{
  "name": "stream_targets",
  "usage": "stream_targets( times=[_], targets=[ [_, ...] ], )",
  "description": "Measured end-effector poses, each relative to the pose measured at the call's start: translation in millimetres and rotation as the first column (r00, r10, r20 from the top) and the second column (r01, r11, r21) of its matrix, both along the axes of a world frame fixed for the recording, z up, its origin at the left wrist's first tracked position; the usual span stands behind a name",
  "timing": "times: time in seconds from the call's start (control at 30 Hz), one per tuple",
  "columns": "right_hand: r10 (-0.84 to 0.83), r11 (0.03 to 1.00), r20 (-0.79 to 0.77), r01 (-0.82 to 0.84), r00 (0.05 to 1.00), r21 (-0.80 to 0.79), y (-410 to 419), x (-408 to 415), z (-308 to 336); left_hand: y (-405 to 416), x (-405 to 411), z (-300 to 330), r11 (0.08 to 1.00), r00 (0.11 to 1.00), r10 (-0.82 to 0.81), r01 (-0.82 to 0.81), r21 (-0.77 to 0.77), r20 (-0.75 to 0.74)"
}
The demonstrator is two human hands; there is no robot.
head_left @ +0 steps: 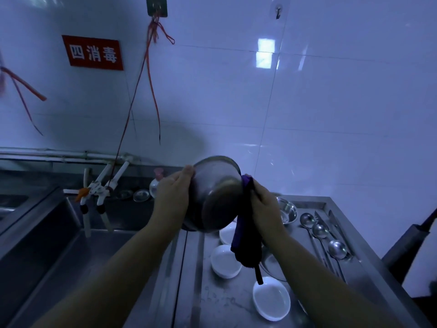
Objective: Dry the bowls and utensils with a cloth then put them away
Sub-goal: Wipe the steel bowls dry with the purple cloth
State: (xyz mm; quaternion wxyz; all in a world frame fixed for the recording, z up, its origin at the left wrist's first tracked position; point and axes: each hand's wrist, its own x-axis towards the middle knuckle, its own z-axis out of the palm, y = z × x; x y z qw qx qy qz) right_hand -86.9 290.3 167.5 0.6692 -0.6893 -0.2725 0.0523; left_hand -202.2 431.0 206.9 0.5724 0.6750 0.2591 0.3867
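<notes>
One steel bowl (216,195) is held up above the bench (194,268), tilted so its base faces the camera. The left hand (172,192) grips its left rim, thumb over the edge. The right hand (264,207) pinches a purple cloth (246,235) against the bowl's right side, though dim light blurs the fingers. Below the bowl sit white dishes (225,261); to its right lie another steel bowl (287,210) and ladles (320,230).
</notes>
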Motion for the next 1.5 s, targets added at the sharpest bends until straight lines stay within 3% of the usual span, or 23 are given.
stream_targets(
  times=[0.13, 0.27, 0.43, 0.53, 0.63, 0.77, 0.87, 0.97, 1.07, 1.17, 1.3, 1.5],
  targets=[
    [0.032, 0.996, -0.087, -0.038, 0.996, -0.078, 3, -14, -34, 26, -3, 3, 0.986, 1.0, 0.029, -0.027, -0.163, 0.011],
    [-0.011, 0.985, -0.148, -0.015, 0.989, -0.169, 1, -23, -70, 52, -17, -23, 0.965, 0.995, -0.055, 0.033, -0.262, -0.078],
    [-0.139, 0.964, -0.135, 0.102, 0.981, -0.246, -3, -27, -99, 85, -32, -80, 0.996, 0.927, -0.087, 0.09, -0.007, -0.366],
    [-0.173, 0.953, -0.134, 0.132, 0.976, -0.273, -3, -31, -111, 104, -33, -114, 0.977, 0.798, -0.074, 0.178, 0.118, -0.598],
    [-0.227, 0.944, -0.152, 0.179, 0.962, -0.276, -1, -34, -120, 119, -31, -154, 0.935, 0.687, -0.048, 0.286, 0.209, -0.725],
    [-0.308, 0.911, -0.144, 0.248, 0.94, -0.33, 0, -39, -138, 124, -28, -197, 0.837, 0.738, -0.016, 0.379, 0.394, -0.674],
    [-0.365, 0.881, -0.168, 0.281, 0.916, -0.382, -1, -44, -153, 125, -26, -224, 0.794, 0.666, -0.055, 0.481, 0.372, -0.744],
    [-0.392, 0.875, -0.203, 0.295, 0.897, -0.385, -2, -48, -165, 126, -27, -234, 0.773, 0.649, -0.018, 0.492, 0.401, -0.761],
    [-0.432, 0.861, -0.211, 0.331, 0.877, -0.387, -3, -47, -174, 126, -23, -243, 0.514, 0.637, 0.011, 0.658, 0.551, -0.771],
    [-0.451, 0.849, -0.198, 0.351, 0.87, -0.395, -2, -46, -181, 130, -22, -250, 0.416, 0.624, 0.038, 0.7, 0.58, -0.78],
    [-0.463, 0.843, -0.247, 0.338, 0.851, -0.418, -1, -45, -188, 130, -21, -255, 0.358, 0.581, 0.074, 0.743, 0.565, -0.811],
    [-0.473, 0.823, -0.261, 0.316, 0.841, -0.472, 1, -50, -194, 125, -24, -267, 0.38, 0.578, 0.053, 0.742, 0.552, -0.814]
  ],
)
